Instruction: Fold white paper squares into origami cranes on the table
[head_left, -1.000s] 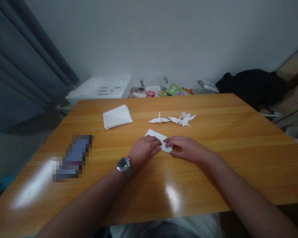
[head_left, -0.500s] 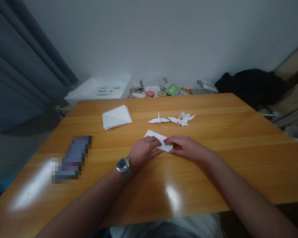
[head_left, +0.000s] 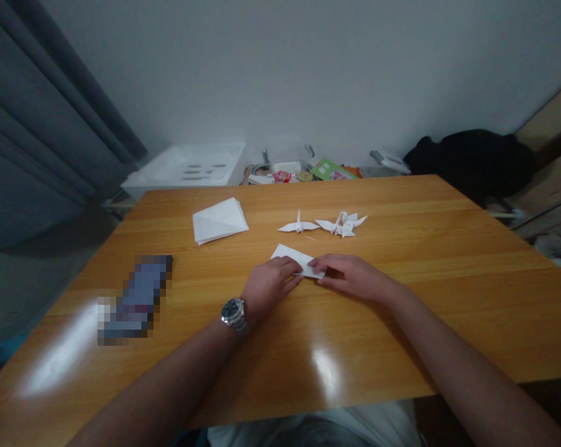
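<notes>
A folded piece of white paper [head_left: 290,253] lies on the wooden table in front of me. My left hand [head_left: 271,278], with a metal watch [head_left: 234,313] on its wrist, grips the near left part of the paper between thumb and fingers. At the paper's right end, my right hand [head_left: 346,272] pinches it with the thumb at the near edge and the fingers on top. Part of the sheet is hidden under my fingers. Just beyond it stand several white paper cranes [head_left: 299,225], those on the right close together [head_left: 343,225].
A stack of white paper [head_left: 220,220] lies at the back left of the table [head_left: 383,347]. A phone-like object [head_left: 140,298], pixelated, is at the left. Behind the table are a white plastic tray [head_left: 187,164], a green packet [head_left: 332,169] and a black cloth heap [head_left: 471,158].
The near edge of the paper at the right has been folded or drawn away from me, so less of it shows between my hands. Both hands have shifted only slightly.
</notes>
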`<action>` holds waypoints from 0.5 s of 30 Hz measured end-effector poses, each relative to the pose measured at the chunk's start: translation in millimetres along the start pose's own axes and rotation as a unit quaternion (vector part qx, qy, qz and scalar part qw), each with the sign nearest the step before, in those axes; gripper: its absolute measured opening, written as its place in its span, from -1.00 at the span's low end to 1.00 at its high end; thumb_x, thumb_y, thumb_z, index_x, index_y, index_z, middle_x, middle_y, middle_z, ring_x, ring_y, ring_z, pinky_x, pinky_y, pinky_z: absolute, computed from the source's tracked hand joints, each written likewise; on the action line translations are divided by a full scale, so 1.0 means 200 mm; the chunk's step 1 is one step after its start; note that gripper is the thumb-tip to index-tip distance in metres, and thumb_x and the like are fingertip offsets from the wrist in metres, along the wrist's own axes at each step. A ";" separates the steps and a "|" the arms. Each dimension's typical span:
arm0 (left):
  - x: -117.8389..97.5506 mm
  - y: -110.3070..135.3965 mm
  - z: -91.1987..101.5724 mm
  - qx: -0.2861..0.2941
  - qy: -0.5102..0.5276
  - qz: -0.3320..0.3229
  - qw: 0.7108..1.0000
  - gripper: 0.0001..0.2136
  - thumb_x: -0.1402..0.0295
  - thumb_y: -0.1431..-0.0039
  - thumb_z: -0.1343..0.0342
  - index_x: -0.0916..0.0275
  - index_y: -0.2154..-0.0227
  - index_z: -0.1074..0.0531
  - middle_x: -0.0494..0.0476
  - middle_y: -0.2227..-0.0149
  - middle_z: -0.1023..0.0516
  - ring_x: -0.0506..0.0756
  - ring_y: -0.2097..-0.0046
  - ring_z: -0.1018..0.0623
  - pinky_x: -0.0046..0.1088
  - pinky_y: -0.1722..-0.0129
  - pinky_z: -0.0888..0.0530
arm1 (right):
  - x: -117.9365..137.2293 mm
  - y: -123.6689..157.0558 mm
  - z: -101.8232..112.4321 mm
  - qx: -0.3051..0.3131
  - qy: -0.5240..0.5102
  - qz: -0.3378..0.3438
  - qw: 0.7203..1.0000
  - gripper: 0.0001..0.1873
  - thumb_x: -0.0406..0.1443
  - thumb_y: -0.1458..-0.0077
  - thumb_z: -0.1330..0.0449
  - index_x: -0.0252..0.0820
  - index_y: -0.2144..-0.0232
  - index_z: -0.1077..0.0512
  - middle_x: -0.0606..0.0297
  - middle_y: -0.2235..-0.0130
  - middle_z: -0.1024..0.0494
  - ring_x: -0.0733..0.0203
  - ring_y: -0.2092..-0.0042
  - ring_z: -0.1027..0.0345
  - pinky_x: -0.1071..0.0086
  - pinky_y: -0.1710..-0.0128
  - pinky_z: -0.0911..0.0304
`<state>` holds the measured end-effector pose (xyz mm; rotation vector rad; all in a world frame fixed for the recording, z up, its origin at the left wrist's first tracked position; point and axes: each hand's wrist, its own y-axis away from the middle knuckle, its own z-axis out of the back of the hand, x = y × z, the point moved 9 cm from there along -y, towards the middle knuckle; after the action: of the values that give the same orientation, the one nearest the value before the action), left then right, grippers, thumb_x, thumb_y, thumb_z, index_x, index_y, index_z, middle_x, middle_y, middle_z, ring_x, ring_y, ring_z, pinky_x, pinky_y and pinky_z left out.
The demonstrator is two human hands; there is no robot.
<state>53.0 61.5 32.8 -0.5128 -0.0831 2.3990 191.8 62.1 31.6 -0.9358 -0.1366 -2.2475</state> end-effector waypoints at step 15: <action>-0.11 0.07 -0.06 0.038 -0.004 -0.102 0.994 -0.65 0.20 -0.38 -0.03 0.20 -0.13 -0.46 0.21 -0.18 -0.47 0.22 -0.15 -0.48 -0.17 -0.19 -0.44 | -0.07 -0.01 0.07 -0.092 0.054 -0.003 0.994 -0.79 -0.28 -0.34 -0.08 -0.14 0.21 -0.53 0.17 0.20 -0.58 0.10 0.14 -0.43 0.21 0.08 -0.33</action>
<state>64.1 35.3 25.5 -0.4368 -0.0458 2.1962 206.3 77.4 32.8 -0.9050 0.1173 -2.3409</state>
